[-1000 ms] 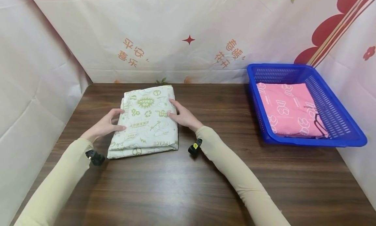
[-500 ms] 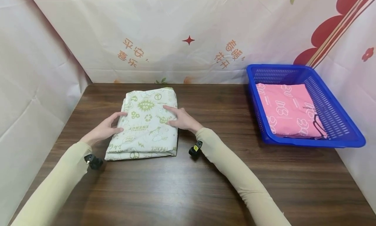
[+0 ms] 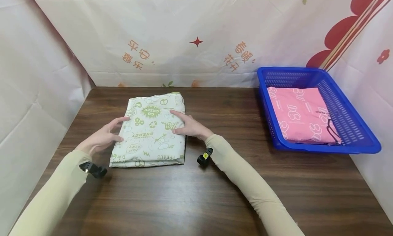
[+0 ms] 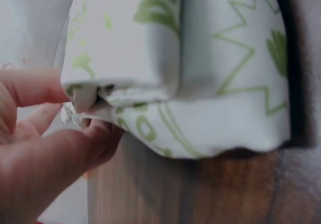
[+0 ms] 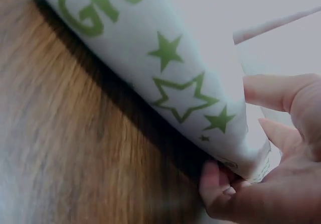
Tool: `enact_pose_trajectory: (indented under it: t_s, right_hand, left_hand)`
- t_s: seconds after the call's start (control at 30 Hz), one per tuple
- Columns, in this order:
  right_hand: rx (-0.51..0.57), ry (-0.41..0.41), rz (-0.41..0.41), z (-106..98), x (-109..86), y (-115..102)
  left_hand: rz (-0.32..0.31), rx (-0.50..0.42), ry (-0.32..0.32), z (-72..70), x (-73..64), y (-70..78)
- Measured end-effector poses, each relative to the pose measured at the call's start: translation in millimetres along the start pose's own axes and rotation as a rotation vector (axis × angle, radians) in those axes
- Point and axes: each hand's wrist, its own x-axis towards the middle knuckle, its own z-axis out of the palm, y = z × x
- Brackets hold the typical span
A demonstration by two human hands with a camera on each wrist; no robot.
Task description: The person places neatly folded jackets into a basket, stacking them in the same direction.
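Note:
A thick folded white cloth (image 3: pixel 150 130) with green print lies on the brown table, left of the middle. My left hand (image 3: pixel 101 135) grips its left edge, thumb and forefinger reaching onto the top. In the left wrist view, the fingertips (image 4: pixel 103 133) are at the open fold layers of the cloth (image 4: pixel 220 123). At the opposite edge my right hand (image 3: pixel 191 126) holds the cloth, thumb and forefinger on top. From the right wrist, curled fingers (image 5: pixel 215 186) show under the edge of the cloth (image 5: pixel 185 83); head view hides them.
A blue plastic basket (image 3: pixel 353 149) stands at the right of the table (image 3: pixel 221 191). Inside it lies a folded pink cloth (image 3: pixel 302 116) with white print and a black line at one corner. A printed pale curtain (image 3: pixel 196 17) encloses the table's back and sides.
The folded cloth has shifted slightly toward me, and its upper layer's left side now lies further left. My left hand has drawn a little left; the right hand has come further onto the cloth.

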Motion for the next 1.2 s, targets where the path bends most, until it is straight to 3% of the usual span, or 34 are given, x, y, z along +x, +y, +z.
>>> enact_pose_trajectory:
  t_s: [0.07, 0.23, 0.37, 0.5, 0.6, 0.73, 0.9, 1.0, 1.2]
  right_hand:
    - [0.048, -0.002, 0.025, 1.3, -0.2, -0.6]
    - [0.137, -0.024, 0.053, 1.8, -1.6, -4.0]
    - [0.167, -0.029, 0.043, -2.4, -4.6, -2.8]
    - [0.280, 0.003, 0.020, -8.3, -9.1, 4.8]
    - [0.398, 0.018, 0.014, -12.8, -13.6, 12.3]
    - [0.460, 0.017, 0.013, -19.6, -20.9, 20.8]
    - [0.468, 0.017, 0.015, -29.3, -29.9, 30.8]
    - [0.481, 0.021, 0.019, -36.1, -35.2, 35.2]
    - [0.468, 0.019, 0.010, -54.0, -47.7, 39.0]
  left_hand:
    - [0.009, -0.041, -0.027, -1.2, -2.0, -1.9]
    - [0.044, -0.047, -0.081, -3.6, -4.6, -4.8]
    - [0.080, -0.066, -0.131, -6.4, -4.9, -6.2]
    - [0.132, -0.089, -0.175, -7.7, -5.5, -7.7]
    - [0.182, -0.100, -0.226, -4.0, -2.7, -7.6]
    - [0.235, -0.113, -0.287, 6.4, 5.0, -5.3]
    - [0.243, -0.116, -0.269, 19.8, 12.9, 0.9]
    - [0.217, -0.106, -0.236, 27.6, 16.8, 7.0]
    - [0.192, -0.039, -0.175, 40.7, 24.3, 19.0]
